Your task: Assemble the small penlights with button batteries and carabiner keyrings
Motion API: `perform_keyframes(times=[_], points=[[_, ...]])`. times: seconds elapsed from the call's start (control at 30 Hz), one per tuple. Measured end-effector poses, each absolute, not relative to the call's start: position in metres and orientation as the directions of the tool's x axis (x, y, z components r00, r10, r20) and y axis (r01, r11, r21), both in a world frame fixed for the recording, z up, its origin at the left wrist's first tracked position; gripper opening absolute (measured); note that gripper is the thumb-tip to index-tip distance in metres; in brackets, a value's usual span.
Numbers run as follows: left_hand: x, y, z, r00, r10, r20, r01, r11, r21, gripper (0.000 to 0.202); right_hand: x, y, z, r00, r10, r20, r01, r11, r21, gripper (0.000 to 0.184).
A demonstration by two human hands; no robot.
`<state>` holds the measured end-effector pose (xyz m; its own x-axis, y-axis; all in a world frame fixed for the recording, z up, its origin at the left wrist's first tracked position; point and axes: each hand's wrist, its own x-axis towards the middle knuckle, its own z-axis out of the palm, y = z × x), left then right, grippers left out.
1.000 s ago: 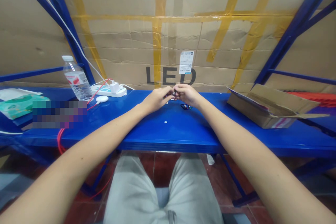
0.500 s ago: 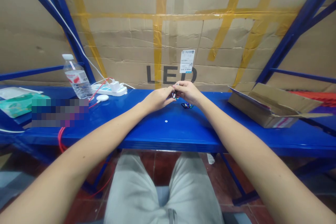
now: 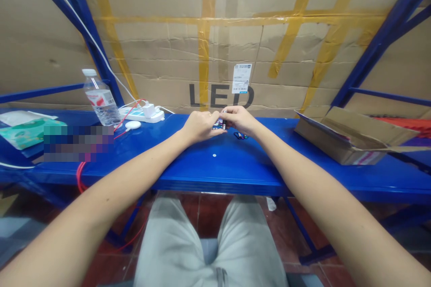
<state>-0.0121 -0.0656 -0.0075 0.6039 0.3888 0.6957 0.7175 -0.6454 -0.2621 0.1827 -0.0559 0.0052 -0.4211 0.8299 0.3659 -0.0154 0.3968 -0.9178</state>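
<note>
Over the blue table (image 3: 215,170), my left hand (image 3: 199,125) and my right hand (image 3: 239,119) meet at their fingertips. Between them is a small shiny object (image 3: 220,124) with silver, dark and coloured parts; its kind is too small to make out. Fingers of my left hand wrap round its left side, partly covering it. The thumb and fingers of my right hand pinch its right end. Just below my right hand lies a small dark loop with multicoloured glints (image 3: 240,136), flat on the table. A small white dot (image 3: 214,155) is nearer the front edge.
An open cardboard box (image 3: 323,143) stands at the right, with red material (image 3: 407,125) behind it. To the left are a water bottle (image 3: 101,103), a white power strip (image 3: 151,116), red cables (image 3: 80,175) and a green packet (image 3: 27,134). A large carton (image 3: 161,63) backs the table.
The object between my hands has turned, so more of its shiny, coloured face shows. My hands stay in nearly the same place, and the view has shifted slightly.
</note>
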Motion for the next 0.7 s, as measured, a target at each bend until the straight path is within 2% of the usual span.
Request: perform_keyframes(times=[0.1, 0.23, 0.47, 0.7], points=[[-0.0119, -0.0665, -0.0076, 0.577, 0.408, 0.707, 0.731, -0.644, -0.224, 0.046, 0.1826, -0.0558, 0.0056, -0.402, 0.829, 0.389, -0.031, 0.412, -0.911, 0.039], [-0.0106, -0.0672, -0.0083, 0.587, 0.357, 0.726, 0.719, -0.641, -0.267, 0.039, 0.1832, -0.0550, 0.0060, -0.403, 0.836, 0.372, -0.063, 0.380, -0.923, 0.040], [-0.0106, -0.0635, -0.0117, 0.593, 0.288, 0.752, 0.675, -0.687, -0.269, 0.031, 0.1832, -0.0539, 0.0028, -0.435, 0.859, 0.270, -0.210, 0.195, -0.958, 0.045], [-0.0101, -0.0611, -0.0132, 0.605, 0.274, 0.748, 0.640, -0.725, -0.253, 0.022, 0.1841, -0.0533, 0.0032, -0.455, 0.884, 0.108, -0.228, 0.001, -0.974, 0.042]])
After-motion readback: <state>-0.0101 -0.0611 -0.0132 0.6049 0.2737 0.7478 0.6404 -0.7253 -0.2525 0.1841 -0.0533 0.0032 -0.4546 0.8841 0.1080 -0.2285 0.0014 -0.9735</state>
